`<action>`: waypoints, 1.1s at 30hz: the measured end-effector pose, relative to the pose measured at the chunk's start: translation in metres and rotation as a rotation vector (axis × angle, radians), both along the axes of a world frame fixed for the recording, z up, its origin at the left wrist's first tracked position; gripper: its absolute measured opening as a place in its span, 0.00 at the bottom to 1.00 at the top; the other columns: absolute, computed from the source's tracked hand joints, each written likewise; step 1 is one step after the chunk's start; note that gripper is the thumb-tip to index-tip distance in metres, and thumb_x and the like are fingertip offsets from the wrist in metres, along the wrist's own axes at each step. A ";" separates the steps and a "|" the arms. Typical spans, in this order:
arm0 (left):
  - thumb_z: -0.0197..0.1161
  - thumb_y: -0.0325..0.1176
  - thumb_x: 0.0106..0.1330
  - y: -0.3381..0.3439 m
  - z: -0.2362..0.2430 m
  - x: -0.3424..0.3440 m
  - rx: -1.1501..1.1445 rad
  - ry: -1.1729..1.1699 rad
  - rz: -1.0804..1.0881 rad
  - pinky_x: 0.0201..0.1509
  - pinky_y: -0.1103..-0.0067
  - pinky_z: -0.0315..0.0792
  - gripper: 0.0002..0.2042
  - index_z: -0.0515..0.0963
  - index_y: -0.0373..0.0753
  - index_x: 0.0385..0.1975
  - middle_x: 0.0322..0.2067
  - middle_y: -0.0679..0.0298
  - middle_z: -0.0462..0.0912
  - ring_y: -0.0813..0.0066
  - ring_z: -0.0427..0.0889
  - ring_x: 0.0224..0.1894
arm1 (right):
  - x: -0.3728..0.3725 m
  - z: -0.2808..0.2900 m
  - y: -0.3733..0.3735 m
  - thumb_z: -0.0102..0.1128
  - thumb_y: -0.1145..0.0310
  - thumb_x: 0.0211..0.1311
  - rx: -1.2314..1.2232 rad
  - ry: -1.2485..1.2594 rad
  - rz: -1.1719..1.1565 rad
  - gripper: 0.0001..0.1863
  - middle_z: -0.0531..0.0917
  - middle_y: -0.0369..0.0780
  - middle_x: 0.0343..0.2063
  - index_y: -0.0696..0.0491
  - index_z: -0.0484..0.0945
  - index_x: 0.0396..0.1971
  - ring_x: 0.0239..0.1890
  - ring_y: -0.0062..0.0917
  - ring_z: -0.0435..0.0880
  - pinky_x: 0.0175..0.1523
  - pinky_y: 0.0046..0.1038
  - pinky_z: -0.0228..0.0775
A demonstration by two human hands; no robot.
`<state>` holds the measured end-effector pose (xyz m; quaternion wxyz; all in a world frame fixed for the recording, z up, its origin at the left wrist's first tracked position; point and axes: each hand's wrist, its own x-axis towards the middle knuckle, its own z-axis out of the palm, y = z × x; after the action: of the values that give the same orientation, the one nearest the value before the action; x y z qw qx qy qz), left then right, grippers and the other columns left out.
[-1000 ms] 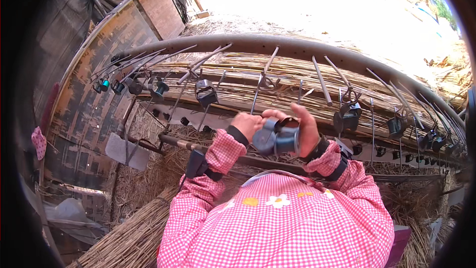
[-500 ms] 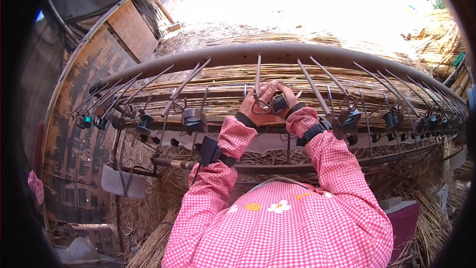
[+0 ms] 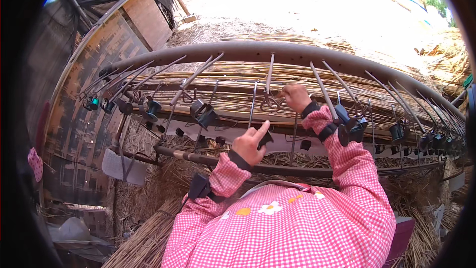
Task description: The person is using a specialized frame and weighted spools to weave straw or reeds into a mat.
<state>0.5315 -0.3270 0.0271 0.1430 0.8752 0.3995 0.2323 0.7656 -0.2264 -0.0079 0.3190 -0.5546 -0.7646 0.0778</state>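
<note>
Two points noted: your right hand, curled narrow beside the wire hook, contents indiscernible, and your left hand, index finger extended, by the dark spool below, hold unconfirmed; hook work appears in hand, calling for steady right fingers.

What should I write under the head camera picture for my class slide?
Right hand by a bent wire hook, left hand lower down, below a long brown bar lined with metal rods.

Dark spool partly hidden by left grip, checked shirt cut off below
</note>
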 end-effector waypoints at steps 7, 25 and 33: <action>0.58 0.30 0.41 -0.103 -0.032 -0.107 -0.399 0.030 0.146 0.38 0.76 0.71 0.29 0.66 0.43 0.51 0.28 0.57 0.75 0.65 0.78 0.31 | -0.014 -0.018 0.047 0.63 0.58 0.39 -0.151 -0.245 -0.365 0.17 0.79 0.44 0.27 0.53 0.78 0.28 0.35 0.38 0.77 0.42 0.34 0.68; 0.54 0.34 0.50 -0.010 0.040 0.021 0.773 0.140 -0.217 0.60 0.72 0.53 0.13 0.74 0.38 0.36 0.34 0.62 0.76 0.69 0.72 0.46 | -0.116 0.118 -0.184 0.57 0.58 0.52 -0.955 0.808 1.523 0.21 0.73 0.44 0.43 0.59 0.72 0.40 0.50 0.30 0.68 0.56 0.32 0.55; 0.47 0.25 0.56 0.040 0.008 0.018 -0.687 0.006 -0.432 0.41 0.75 0.70 0.12 0.74 0.36 0.38 0.29 0.62 0.78 0.73 0.76 0.38 | -0.024 0.030 -0.069 0.36 0.54 0.62 -0.629 2.205 0.303 0.24 0.74 0.49 0.38 0.62 0.68 0.38 0.42 0.41 0.74 0.46 0.38 0.70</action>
<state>0.5497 -0.2869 0.0353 0.4713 0.8410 0.2613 0.0475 0.7411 -0.2957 0.0226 0.6482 -0.1432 -0.0763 0.7440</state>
